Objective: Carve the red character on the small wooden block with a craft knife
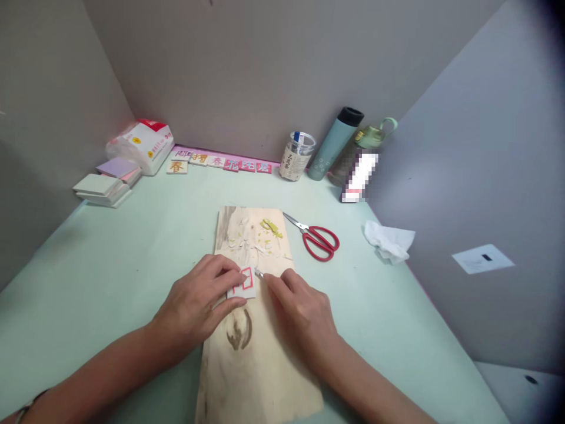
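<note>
Left hand (198, 300): fingers are closing narrowly around the small tile, thumb pressing near its lower edge
Small tile (249, 291): is lying on the wooden board (269, 335), showing red lines; is probably feeling light, fairly soft and a little rubbery, its corners likely denting under pressure; its side edges are offering the best hold, clear of the blade
Right hand (304, 303): fingers are pinching the small cutting tool (259, 274), its tip pointing at the tile's right edge
Scraps (271, 227): are lying farther up the board, near the scissors (302, 227)
</note>
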A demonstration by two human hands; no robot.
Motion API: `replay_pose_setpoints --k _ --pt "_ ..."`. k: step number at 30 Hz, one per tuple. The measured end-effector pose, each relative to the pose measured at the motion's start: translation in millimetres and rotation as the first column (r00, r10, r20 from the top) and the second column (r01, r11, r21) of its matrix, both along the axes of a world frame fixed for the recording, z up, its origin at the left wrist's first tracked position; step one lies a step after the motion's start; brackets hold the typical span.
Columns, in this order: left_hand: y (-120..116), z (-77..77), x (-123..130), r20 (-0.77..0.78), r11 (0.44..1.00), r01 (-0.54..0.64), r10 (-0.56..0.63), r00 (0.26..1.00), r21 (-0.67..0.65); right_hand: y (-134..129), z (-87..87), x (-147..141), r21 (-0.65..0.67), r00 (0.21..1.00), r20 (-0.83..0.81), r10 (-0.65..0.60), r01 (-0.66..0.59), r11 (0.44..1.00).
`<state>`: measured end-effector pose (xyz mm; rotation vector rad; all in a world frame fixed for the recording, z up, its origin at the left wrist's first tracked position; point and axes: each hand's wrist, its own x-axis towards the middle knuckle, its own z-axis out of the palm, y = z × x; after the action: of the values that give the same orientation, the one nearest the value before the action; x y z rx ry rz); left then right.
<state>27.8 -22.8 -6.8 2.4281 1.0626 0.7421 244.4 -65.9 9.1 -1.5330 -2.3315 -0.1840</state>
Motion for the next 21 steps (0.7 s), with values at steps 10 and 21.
replay_pose_setpoints --k 10,21 --pt "3 -2.0 -8 0.027 0.997 0.060 -0.059 0.998 -0.048 8 -0.6 20 -0.067 0.982 -0.182 -0.041 0.029 0.997" --pt "-3 7.8 2 0.023 0.994 -0.072 0.074 0.997 -0.086 -1 4.2 28 -0.179 0.944 -0.326 0.054 -0.118 0.977"
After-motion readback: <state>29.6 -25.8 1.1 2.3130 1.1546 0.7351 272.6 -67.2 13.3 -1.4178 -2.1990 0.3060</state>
